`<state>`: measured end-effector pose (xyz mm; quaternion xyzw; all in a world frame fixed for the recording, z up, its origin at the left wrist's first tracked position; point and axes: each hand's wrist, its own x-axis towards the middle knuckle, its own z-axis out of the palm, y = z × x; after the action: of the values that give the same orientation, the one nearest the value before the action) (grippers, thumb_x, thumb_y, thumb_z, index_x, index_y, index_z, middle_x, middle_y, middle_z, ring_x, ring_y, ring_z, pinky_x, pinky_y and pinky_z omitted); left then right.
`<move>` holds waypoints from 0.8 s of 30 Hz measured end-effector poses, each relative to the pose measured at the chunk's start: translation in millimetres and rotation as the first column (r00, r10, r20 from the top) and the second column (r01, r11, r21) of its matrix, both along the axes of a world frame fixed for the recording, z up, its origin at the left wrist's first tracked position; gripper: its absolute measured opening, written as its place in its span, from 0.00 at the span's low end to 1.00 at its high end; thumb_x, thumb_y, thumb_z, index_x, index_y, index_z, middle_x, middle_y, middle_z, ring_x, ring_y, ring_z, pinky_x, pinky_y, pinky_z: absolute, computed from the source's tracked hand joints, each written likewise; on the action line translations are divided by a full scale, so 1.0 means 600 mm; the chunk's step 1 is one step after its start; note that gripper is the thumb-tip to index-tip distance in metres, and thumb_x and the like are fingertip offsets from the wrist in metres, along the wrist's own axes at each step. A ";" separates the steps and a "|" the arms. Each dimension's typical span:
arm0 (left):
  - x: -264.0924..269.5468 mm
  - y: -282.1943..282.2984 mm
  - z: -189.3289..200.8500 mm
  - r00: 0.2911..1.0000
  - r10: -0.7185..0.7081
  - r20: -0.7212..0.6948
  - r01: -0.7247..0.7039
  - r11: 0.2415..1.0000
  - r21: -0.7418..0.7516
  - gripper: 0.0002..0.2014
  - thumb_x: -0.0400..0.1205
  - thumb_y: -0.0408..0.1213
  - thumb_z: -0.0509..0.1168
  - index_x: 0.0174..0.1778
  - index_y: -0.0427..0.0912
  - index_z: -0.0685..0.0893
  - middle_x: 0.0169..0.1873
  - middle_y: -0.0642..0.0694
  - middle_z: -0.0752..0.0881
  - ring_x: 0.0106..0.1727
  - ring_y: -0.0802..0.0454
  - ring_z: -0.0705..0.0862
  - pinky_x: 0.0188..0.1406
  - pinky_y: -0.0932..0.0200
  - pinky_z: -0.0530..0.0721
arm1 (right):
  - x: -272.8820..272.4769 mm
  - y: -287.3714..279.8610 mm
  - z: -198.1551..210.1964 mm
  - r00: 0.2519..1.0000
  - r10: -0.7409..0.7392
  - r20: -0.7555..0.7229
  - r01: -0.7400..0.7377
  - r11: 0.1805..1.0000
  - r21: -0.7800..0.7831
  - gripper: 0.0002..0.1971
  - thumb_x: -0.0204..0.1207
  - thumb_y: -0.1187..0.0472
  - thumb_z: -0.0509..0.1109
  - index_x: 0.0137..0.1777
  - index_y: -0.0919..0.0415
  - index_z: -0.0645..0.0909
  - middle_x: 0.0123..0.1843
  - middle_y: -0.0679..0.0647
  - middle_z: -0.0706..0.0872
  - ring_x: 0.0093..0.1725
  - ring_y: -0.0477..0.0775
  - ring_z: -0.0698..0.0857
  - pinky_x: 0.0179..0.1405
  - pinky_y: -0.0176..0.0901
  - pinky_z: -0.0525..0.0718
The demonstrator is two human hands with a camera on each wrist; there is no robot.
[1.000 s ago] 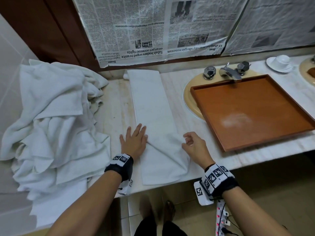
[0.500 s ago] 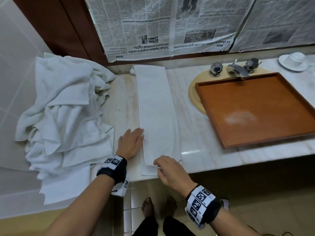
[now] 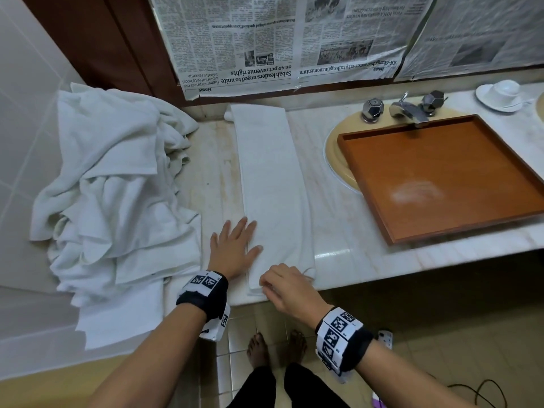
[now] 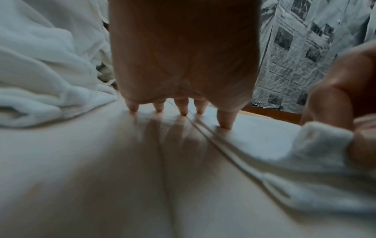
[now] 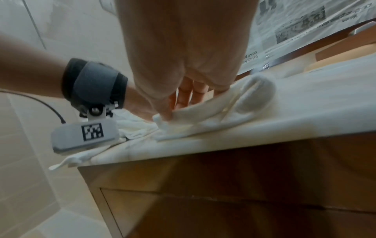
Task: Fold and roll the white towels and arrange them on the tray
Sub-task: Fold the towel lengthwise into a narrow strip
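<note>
A second ago the near end of the folded towel (image 3: pixel 272 198) lay turned in a slanted flap; now it lies as a straight strip running far to near on the counter (image 3: pixel 338 231), left of the tray (image 3: pixel 441 178), so rolling can start. Your left hand (image 3: pixel 234 250) lies flat, fingers spread, on its left edge. Your right hand (image 3: pixel 287 285) pinches the near edge, starting a small curl.

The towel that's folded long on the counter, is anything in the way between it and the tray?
Nothing visible. Only bare counter lies between the folded towel and the tray, which holds nothing. The faucet sits behind the tray, off that path.
</note>
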<state>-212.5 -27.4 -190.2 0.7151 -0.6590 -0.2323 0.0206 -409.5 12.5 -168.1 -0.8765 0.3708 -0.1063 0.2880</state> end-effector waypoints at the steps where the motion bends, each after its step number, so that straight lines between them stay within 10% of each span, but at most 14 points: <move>1: 0.001 0.001 -0.002 1.000 -0.009 0.015 0.009 1.000 -0.003 0.33 0.87 0.63 0.51 0.87 0.60 0.51 0.88 0.57 0.48 0.88 0.43 0.44 0.83 0.33 0.47 | -0.005 0.001 0.006 1.000 -0.011 0.007 0.011 1.000 -0.010 0.10 0.81 0.58 0.65 0.58 0.57 0.82 0.53 0.51 0.83 0.53 0.52 0.79 0.57 0.52 0.78; 10: 0.006 0.014 -0.012 1.000 -0.006 -0.020 0.005 0.998 -0.058 0.31 0.86 0.62 0.47 0.87 0.61 0.56 0.88 0.55 0.50 0.88 0.41 0.46 0.82 0.31 0.49 | -0.137 -0.031 0.016 0.959 -0.264 -0.105 0.280 0.941 0.191 0.20 0.82 0.53 0.69 0.73 0.53 0.77 0.68 0.44 0.77 0.66 0.42 0.74 0.68 0.32 0.70; 24: 0.008 0.057 -0.021 0.994 -0.111 0.000 0.111 0.993 -0.043 0.42 0.75 0.74 0.37 0.87 0.63 0.51 0.88 0.57 0.45 0.88 0.47 0.43 0.83 0.35 0.45 | -0.139 -0.015 0.033 0.875 -0.482 -0.049 0.466 0.810 0.356 0.09 0.76 0.59 0.78 0.48 0.51 0.78 0.44 0.49 0.81 0.41 0.46 0.80 0.42 0.34 0.81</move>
<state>-207.4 7.1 -203.0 0.6766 -0.7024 -0.2198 0.0236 -492.9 3.4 -148.5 -0.6866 0.5842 -0.1247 0.4145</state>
